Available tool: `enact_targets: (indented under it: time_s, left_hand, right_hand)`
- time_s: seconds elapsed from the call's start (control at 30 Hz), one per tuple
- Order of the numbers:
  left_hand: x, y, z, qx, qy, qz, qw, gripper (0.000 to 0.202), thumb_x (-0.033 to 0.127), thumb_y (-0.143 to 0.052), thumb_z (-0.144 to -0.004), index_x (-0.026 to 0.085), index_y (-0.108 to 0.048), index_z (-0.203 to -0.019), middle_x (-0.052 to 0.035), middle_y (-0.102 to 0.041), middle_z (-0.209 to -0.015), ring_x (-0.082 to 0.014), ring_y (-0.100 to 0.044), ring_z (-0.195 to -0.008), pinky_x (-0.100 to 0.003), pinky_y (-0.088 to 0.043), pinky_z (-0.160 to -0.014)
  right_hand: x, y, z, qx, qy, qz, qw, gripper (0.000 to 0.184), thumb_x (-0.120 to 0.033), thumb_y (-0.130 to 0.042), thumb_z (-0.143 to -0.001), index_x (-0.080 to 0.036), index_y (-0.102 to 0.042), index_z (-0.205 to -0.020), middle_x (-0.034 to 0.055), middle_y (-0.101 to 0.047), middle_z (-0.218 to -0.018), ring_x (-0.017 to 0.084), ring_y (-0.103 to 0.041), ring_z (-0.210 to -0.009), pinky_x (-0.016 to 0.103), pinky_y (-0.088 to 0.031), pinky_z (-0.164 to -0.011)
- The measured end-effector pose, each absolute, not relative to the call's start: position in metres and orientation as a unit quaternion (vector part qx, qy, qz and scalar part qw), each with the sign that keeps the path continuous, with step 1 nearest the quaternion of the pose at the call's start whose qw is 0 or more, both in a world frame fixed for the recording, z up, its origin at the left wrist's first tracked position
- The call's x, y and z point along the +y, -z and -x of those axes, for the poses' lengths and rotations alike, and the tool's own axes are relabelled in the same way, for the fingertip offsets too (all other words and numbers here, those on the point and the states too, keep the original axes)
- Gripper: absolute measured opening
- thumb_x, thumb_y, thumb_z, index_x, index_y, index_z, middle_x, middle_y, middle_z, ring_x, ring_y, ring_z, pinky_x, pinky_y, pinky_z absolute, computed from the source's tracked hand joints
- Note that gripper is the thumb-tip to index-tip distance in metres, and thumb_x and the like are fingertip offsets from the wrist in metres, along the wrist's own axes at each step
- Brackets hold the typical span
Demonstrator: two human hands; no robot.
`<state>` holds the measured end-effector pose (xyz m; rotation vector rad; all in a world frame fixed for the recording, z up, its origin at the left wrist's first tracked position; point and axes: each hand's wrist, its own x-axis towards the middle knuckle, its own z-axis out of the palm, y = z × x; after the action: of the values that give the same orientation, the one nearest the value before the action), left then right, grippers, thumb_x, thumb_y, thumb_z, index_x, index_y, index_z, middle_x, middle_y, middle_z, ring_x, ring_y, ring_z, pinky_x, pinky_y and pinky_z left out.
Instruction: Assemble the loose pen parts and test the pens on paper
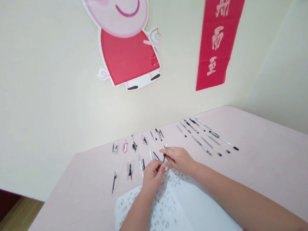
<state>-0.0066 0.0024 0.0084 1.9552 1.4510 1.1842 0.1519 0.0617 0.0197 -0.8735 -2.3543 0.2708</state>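
Note:
My left hand (152, 176) and my right hand (182, 159) are close together above the top edge of an open notebook (202, 200). Between them is a slim dark pen (164, 158), its lower end pinched by the left fingers. My right thumb and fingers close around its upper part, where a small light tip (166, 146) shows. Whether the pen is whole or only a part of one, I cannot tell. Just left of the fingers lie a dark blue pen piece (156, 155) and a white one (151, 154), partly hidden by my left hand.
Several disassembled pens, such as a pink one (125, 146) and a black refill (113, 182), lie at the left of the pink table (266, 171). Several whole-looking pens (202, 145) lie in rows at the right. The wall (177, 75) rises behind the table's far edge.

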Motion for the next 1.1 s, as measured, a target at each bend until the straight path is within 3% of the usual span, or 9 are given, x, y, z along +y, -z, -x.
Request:
enact_targets:
  time_s: [0.23, 0.37, 0.47, 0.67, 0.87, 1.1]
  left_hand:
    - [0.001, -0.005, 0.008, 0.515, -0.437, -0.694, 0.251, 0.043, 0.041, -0.031, -0.089, 0.017, -0.063, -0.073, -0.0030, -0.057, -0.067, -0.0153, -0.054, -0.068, -0.027, -0.041, -0.065]
    - [0.002, -0.004, 0.008, 0.511, -0.453, -0.682, 0.263, 0.042, 0.039, -0.032, -0.090, 0.017, -0.065, -0.078, -0.0035, -0.059, -0.069, -0.0154, -0.056, -0.069, -0.028, -0.042, -0.066]
    - [0.002, -0.004, 0.008, 0.516, -0.448, -0.680, 0.266, 0.044, 0.040, -0.031, -0.090, 0.016, -0.065, -0.077, -0.0037, -0.059, -0.070, -0.0153, -0.056, -0.069, -0.028, -0.043, -0.067]
    - [0.003, -0.003, 0.008, 0.525, -0.443, -0.675, 0.269, 0.044, 0.041, -0.031, -0.090, 0.016, -0.064, -0.078, -0.0034, -0.059, -0.071, -0.0153, -0.057, -0.071, -0.028, -0.043, -0.069]
    - [0.003, -0.001, 0.009, 0.530, -0.430, -0.682, 0.262, 0.044, 0.041, -0.031, -0.090, 0.016, -0.064, -0.078, -0.0031, -0.059, -0.071, -0.0152, -0.057, -0.071, -0.028, -0.043, -0.069]
    - [0.003, 0.000, 0.008, 0.535, -0.413, -0.688, 0.264, 0.043, 0.041, -0.031, -0.090, 0.016, -0.064, -0.078, -0.0031, -0.061, -0.070, -0.0151, -0.057, -0.071, -0.028, -0.044, -0.069]
  right_hand:
    - [0.067, -0.015, -0.156, -0.828, -0.179, 0.393, 0.357, 0.035, -0.011, -0.043, -0.079, -0.017, -0.060, -0.110, 0.0076, -0.067, -0.100, 0.019, -0.061, -0.088, 0.030, -0.044, -0.081]
    - [0.066, -0.018, -0.157, -0.788, -0.266, 0.396, 0.389, 0.033, -0.020, -0.043, -0.084, -0.018, -0.059, -0.113, 0.0043, -0.068, -0.082, 0.016, -0.061, -0.073, 0.028, -0.046, -0.072]
    - [0.061, -0.019, -0.157, -0.757, -0.324, 0.387, 0.416, 0.031, -0.032, -0.046, -0.085, -0.016, -0.063, -0.105, 0.0033, -0.065, -0.072, 0.014, -0.060, -0.066, 0.026, -0.046, -0.065]
    - [0.042, -0.018, -0.164, -0.654, -0.485, 0.415, 0.407, 0.034, -0.045, -0.047, -0.081, -0.014, -0.061, -0.086, 0.0046, -0.063, -0.071, 0.013, -0.059, -0.061, 0.022, -0.045, -0.051]
    - [0.015, -0.005, -0.175, -0.602, -0.567, 0.423, 0.370, 0.021, -0.035, -0.059, -0.070, -0.016, -0.055, -0.078, -0.0010, -0.056, -0.061, 0.011, -0.054, -0.054, 0.021, -0.040, -0.047]
    - [0.000, 0.009, -0.188, -0.642, -0.549, 0.415, 0.337, 0.009, -0.024, -0.054, -0.070, -0.016, -0.053, -0.073, -0.0029, -0.050, -0.058, 0.010, -0.046, -0.053, 0.022, -0.037, -0.051]
